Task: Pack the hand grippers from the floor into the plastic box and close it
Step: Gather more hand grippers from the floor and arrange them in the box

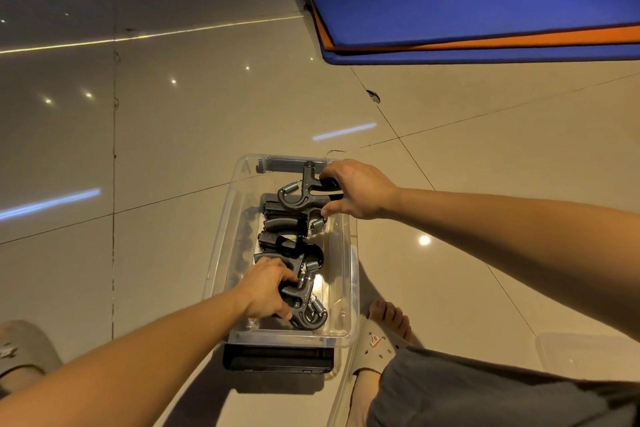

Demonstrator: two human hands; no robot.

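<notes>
Bare forearms reach in from the near edge, over a grey-clad knee and a foot in a pale sandal (pixel 375 343) on the right. Between them a clear plastic box (pixel 221 250) sits on the tiled floor (pixel 156 149), open, with a black latch (pixel 277 359) at its near end. Its lid (pixel 585 350), I think, is the clear sheet lying on the floor at the far right, well apart from the box.

Inside the box lie black hand grippers with steel springs, packed end to end. I count about four, though they overlap and the exact number is hard to tell. The left hand (pixel 266 291) is down in the near end, its grip closed around the handle of the nearest gripper (pixel 308 312). The right hand (pixel 356 191) is at the far end, its grip clamped on the handles of the farthest gripper (pixel 301 191), which sits above the others.

Farther off to the right, three mats are stacked on the floor: blue mat (pixel 467 0) on top, an orange mat (pixel 519 40) under it, another blue one at the bottom. Nothing stands between them and the box.
</notes>
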